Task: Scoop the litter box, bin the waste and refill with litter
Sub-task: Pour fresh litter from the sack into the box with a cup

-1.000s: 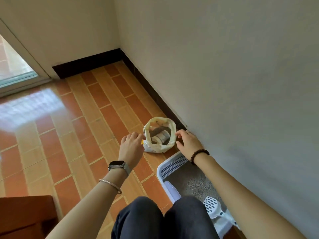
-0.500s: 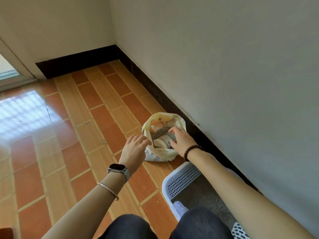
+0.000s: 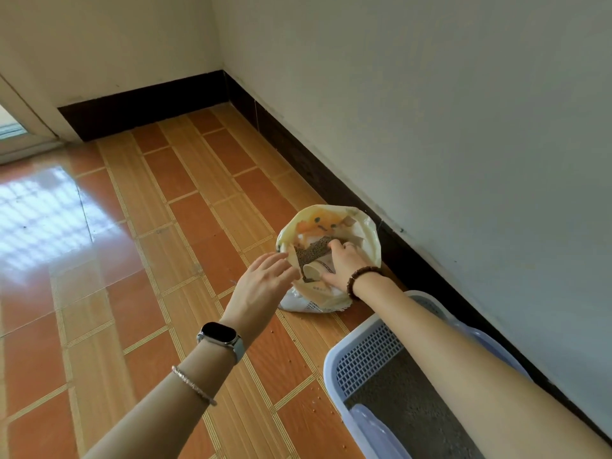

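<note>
The litter bag stands open by the wall, at eleven o'clock from the litter box. Inside it, the right hand curls round a paper cup, probably to dip out refill. The left hand, fingers straight, sits at the rim's nine o'clock, seemingly to steady it.

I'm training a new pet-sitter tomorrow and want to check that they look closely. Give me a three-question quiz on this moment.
1. True or false: the right hand reaches inside the bag.
2. What does the right hand hold? A) a cup B) a broom C) a bottle
3. Fill in: the left hand is open beside the bag, and its wrist wears a bracelet and a ____.

Key: 1 true; 2 A; 3 watch.
</note>
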### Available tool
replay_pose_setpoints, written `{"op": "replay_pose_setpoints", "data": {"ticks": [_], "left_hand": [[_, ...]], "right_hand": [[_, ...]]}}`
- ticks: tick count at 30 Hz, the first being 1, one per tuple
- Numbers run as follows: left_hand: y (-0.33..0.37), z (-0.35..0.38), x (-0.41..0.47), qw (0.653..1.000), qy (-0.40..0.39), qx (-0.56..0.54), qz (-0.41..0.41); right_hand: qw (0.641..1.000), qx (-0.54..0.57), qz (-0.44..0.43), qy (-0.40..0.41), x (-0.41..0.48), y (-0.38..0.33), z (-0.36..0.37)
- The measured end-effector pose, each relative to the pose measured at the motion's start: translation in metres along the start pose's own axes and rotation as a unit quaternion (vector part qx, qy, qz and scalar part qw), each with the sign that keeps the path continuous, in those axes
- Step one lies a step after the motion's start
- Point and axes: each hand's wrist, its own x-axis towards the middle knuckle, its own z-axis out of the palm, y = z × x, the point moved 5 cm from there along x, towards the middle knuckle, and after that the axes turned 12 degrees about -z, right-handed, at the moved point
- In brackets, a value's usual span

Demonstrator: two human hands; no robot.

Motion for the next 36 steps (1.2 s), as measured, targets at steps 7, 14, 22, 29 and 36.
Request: {"op": "replay_pose_setpoints", "data": {"ticks": [7,14,22,29,36], "left_hand": [[0.002,0.002,-0.003,0.999,0.003,-0.021,0.025],[0.007,0.005,-0.012,0.998,-0.027,-0.021,0.046],[0.016,0.009,-0.025,0.997,-0.025,-0.025,0.069],[0.027,0.008,-0.033,0.997,-0.011,-0.042,0.066],[0.037,0.011,-0.041,0.995,-0.011,-0.058,0.077]], "right_hand": [[0.999,-0.006,0.031,-0.013,0.001,0.005,0.004],[0.994,0.011,0.018,0.111,-0.024,0.006,0.001],[0.971,-0.049,0.032,0.23,-0.036,-0.001,0.008],[0.981,-0.017,0.086,0.176,-0.038,0.002,0.017],[0.982,0.108,0.093,0.124,-0.044,-0.002,0.037]]}}
